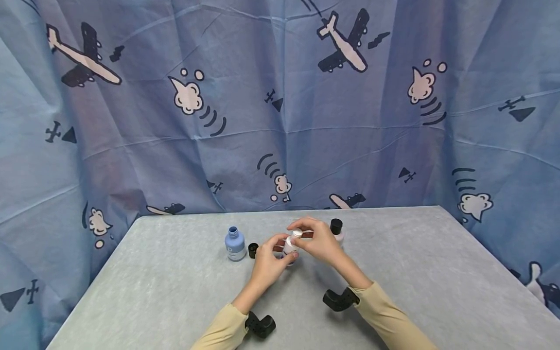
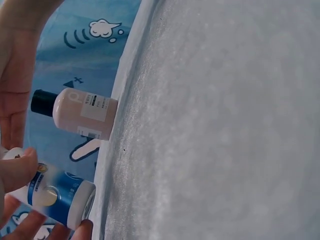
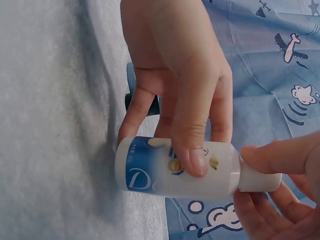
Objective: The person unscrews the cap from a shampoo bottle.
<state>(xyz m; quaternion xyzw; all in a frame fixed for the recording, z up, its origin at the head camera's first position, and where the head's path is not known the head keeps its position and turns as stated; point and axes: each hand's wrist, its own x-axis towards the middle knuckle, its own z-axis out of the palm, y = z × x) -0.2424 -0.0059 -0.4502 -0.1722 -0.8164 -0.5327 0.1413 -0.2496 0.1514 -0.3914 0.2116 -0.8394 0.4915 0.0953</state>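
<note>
My left hand [image 1: 268,265] grips a white bottle [image 3: 200,172] with a blue band near its base, thumb on one side and fingers on the other. With thumb and fingers my right hand [image 1: 321,241] pinches the bottle's white cap [image 3: 260,179]. The cap sits at the bottle's neck; whether it is loose cannot be seen. In the left wrist view the bottle's blue end [image 2: 62,197] is tilted, held between thumb and fingers. Left of the hands, a blue bottle [image 1: 235,245] stands upright with its mouth uncovered. Beside it lies a black cap [image 1: 253,250].
A pale pink bottle [image 2: 82,112] with a black cap stands behind my right hand, partly hidden in the head view. The grey-white table [image 1: 175,282] runs back to a blue curtain [image 1: 236,107] printed with airplanes.
</note>
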